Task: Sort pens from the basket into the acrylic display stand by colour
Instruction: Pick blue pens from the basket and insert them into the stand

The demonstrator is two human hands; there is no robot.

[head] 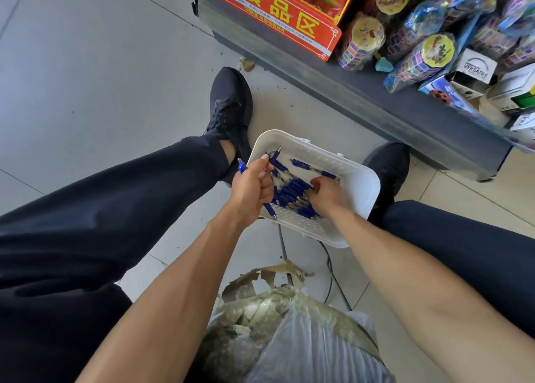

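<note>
A: Grip first. Left hand [253, 187] was fisted tight round a small bunch of blue-capped, white-barrelled click pens [274, 162], tips sticking out above and below the fist. Right hand [328, 193] was down in the pile with fingers curled among the loose blue pens [292, 193]; couldn't tell if it actually pinched one or was just raking.

B: Risk?

A: My read: the bunch was splayed, not aligned, so adding another pen to that fist could squeeze one out the bottom onto the grey tiled floor [101, 64]. Also the right hand was pressing toward the near side of the basket, and it looked tilted, maybe resting on the shoes, so it might tip or slide.

B: Containers?

A: White perforated plastic basket [359, 185], rectangular, rounded corners, sitting between the two black shoes. Held only blue pens as far as visible, heaped near the hands, the far side mostly bare mesh. Clear plastic bag [304, 342] of crumpled brownish scrap near the person, unrelated.

B: Display stand?

A: Acrylic stand not in view. Grey shop shelf [347, 93] carried bagged toys and boxes only.
</note>
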